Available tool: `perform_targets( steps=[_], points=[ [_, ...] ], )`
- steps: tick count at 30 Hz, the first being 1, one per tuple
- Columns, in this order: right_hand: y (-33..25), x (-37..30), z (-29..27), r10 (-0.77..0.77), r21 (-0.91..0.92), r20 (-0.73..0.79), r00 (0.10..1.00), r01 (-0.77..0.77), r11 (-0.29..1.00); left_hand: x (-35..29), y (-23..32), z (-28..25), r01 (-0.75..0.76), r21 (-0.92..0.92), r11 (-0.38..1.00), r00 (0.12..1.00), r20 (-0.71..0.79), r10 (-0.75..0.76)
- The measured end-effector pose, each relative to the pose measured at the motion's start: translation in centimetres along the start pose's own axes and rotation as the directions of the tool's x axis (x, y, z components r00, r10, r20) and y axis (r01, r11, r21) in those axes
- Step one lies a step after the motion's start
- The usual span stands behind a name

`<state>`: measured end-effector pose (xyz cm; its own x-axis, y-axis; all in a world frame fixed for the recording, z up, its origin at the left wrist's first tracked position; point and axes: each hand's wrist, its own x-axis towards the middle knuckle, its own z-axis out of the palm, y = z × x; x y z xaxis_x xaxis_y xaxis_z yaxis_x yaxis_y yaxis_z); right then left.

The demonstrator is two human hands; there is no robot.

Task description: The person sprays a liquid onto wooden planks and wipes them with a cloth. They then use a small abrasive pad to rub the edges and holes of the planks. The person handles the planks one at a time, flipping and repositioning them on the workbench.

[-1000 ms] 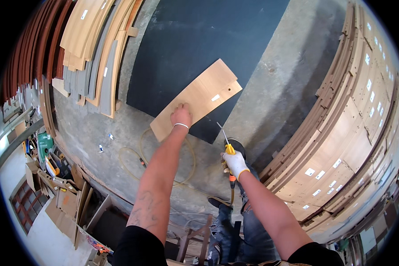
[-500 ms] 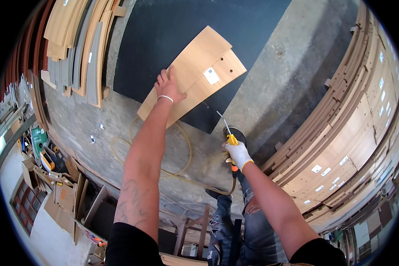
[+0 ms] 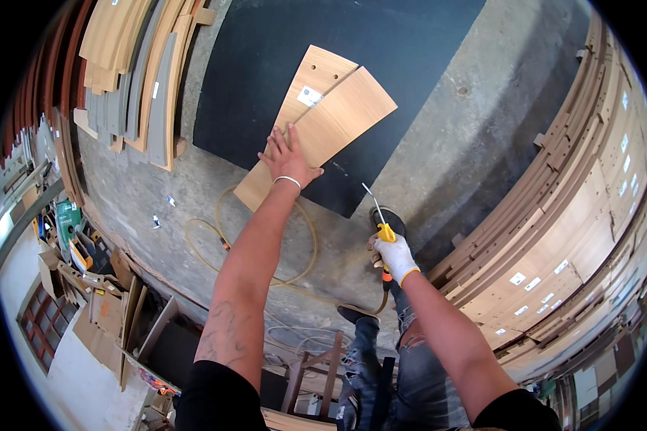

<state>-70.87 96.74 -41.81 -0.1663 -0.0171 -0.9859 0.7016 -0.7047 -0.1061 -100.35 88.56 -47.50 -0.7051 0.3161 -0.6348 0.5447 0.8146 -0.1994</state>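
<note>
Two light wood-grain boards lie overlapped on a black sheet (image 3: 262, 79). The left one, a labelled board (image 3: 302, 102), has two dark holes near its far end. Partly covering it, the plain board (image 3: 356, 108) slants out toward the far right. My bare left hand (image 3: 289, 159) rests on the boards with its fingers spread, a white band at the wrist. My right hand (image 3: 395, 253), in a white glove, is closed round a yellow air blow gun (image 3: 386, 232). The gun's thin metal nozzle points up and away, apart from the boards.
A yellowish air hose (image 3: 313, 251) loops over the concrete floor below the boards. Stacked panels (image 3: 553, 208) line the right side; more boards (image 3: 133, 79) stand at upper left. Cardboard and boxes (image 3: 104, 316) are heaped at lower left. My shoe (image 3: 389, 219) is near the gun.
The two boards have shifted under my left hand: the labelled one with holes was on the right and now shows on the left. My right hand keeps holding the air blow gun.
</note>
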Motion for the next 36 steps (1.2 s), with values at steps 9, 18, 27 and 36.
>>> perform_targets(
  steps=[9, 18, 27, 36],
  points=[
    [1.5, -0.4, 0.4, 0.03, -0.01, -0.005, 1.0, -0.03, 1.0, 2.4, -4.7, -4.1, -0.224, -0.537, 0.813, 0.912, 0.178, 0.369],
    [3.0, -0.2, 0.3, 0.053, -0.015, -0.042, 0.998, -0.053, 0.998, 3.7, -5.4, 0.1, 0.2, -0.294, 0.935, 0.98, 0.064, -0.189],
    [1.6, -0.2, -0.8, 0.002, 0.02, -0.008, 1.0, -0.002, 1.0, 2.8, -7.0, 6.9, 0.592, -0.602, 0.536, 0.793, 0.318, -0.519],
    [-0.3, -2.0, 1.6, -0.039, -0.107, 0.062, 0.997, 0.046, 0.993, -1.2, -14.1, 12.8, 0.359, -0.668, 0.651, 0.932, 0.226, -0.283]
  ],
)
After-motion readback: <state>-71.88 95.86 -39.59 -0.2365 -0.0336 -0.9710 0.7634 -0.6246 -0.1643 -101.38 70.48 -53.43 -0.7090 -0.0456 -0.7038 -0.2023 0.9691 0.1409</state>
